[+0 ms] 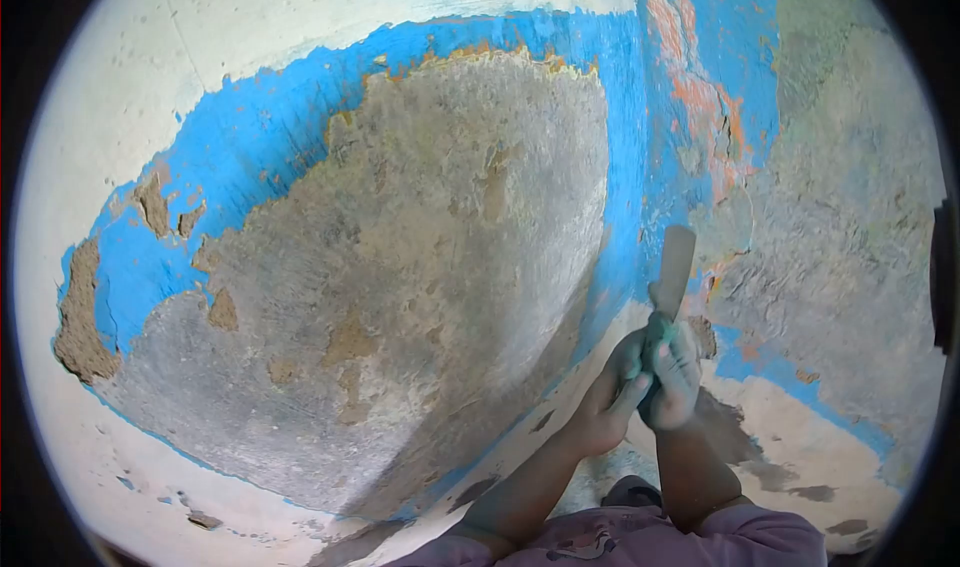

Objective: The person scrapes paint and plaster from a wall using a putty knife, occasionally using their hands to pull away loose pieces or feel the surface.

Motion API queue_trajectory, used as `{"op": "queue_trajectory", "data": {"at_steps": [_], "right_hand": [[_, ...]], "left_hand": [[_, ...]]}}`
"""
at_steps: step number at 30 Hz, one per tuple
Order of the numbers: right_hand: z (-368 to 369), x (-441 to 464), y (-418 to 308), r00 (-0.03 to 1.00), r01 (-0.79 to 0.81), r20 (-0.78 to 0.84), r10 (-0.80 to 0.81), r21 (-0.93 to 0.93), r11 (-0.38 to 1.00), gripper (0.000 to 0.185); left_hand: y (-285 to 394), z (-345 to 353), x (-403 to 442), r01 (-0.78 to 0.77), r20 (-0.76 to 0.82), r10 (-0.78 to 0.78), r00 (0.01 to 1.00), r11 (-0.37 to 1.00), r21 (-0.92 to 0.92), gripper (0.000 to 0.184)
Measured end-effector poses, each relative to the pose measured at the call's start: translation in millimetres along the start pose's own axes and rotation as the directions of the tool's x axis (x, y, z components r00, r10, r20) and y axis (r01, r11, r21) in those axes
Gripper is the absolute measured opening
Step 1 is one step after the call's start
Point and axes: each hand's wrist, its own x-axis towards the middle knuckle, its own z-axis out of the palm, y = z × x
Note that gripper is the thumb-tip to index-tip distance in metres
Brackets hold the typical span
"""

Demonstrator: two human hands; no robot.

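Note:
Both my hands meet in front of my body, right of the middle of the view. My left hand (612, 397) is closed, with its fingers against the dark green handle of a scraper. On the other side, my right hand (677, 372) is wrapped round the same handle. The scraper's flat grey blade (677, 267) points up, away from me, in front of the blue-painted strip of wall. Part of the handle is hidden by my fingers.
A wall (450, 187) with a large bare grey patch fills the left and middle, edged by blue paint (260, 127). Flaking orange and blue paint (715, 137) runs down at the right, beside more rough grey wall (840, 237). Fallen flakes (205, 519) lie at the lower left.

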Motion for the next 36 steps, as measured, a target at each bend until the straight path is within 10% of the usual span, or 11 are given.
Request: {"op": "queue_trajectory", "data": {"at_steps": [5,11,17,20,22,25,36], "right_hand": [[24.8,-13.9,28.1,0.998,0.019,-0.055,-0.036,-0.285,0.958,0.054],[27.9,9.5,29.0,0.985,-0.016,0.159,0.064,-0.288,0.958,0.056],[1.4,59.0,7.2,0.968,0.125,0.245,-0.043,-0.326,0.937,0.031],[-9.9,100.3,-4.7,0.848,0.524,0.245,-0.469,-0.512,0.68,0.033],[-20.4,129.6,-9.7,0.554,0.832,0.682,-0.477,-0.477,0.284,0.035],[-3.2,169.7,-35.7,0.33,0.943,0.815,-0.476,-0.261,0.206,0.026],[56.8,219.3,-17.6,0.046,0.982,0.695,-0.717,0.102,0.161,0.013]], "left_hand": [[22.2,-22.1,-38.3,0.238,-0.157,-0.219,0.963,0.964,0.12,0.048],[34.6,-17.7,-48.5,0.234,-0.371,-0.03,0.928,0.821,0.521,0.028],[44.0,-0.4,-23.7,0.211,-0.577,0.106,0.81,0.865,0.455,0.038],[43.6,13.3,-1.1,0.185,-0.642,0.166,0.748,0.877,0.443,0.037],[44.1,22.3,11.0,0.152,-0.662,0.173,0.729,0.902,0.403,0.031],[45.5,36.0,33.9,0.077,-0.702,0.237,0.672,0.92,0.384,0.026],[79.1,45.8,65.1,0.039,-0.689,0.669,0.278,0.709,0.704,0.042]]}}
